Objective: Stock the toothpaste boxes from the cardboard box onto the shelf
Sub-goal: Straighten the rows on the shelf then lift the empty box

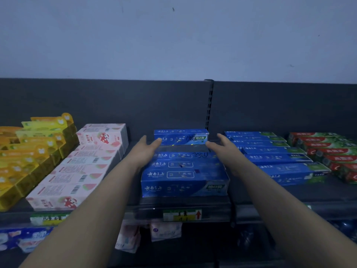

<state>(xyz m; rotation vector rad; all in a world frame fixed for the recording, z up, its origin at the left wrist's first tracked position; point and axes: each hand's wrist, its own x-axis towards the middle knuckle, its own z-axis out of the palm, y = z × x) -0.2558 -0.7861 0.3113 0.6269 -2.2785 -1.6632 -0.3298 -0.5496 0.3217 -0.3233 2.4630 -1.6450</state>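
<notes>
Left hand (147,149) and right hand (224,147), fingers straight, gripping nothing, bracketed the rear toothpaste box (180,137) on the shelf (289,194): placing step; next probably nudging it square

The blue toothpaste boxes (183,171) at the centre are glossy card with a foil-like glint, the pink boxes (77,171) at nine o'clock are duller printed card, the shelf (116,105) has a dark matt metal back, and the price strip (173,214) at six o'clock is shiny clear plastic.
</notes>
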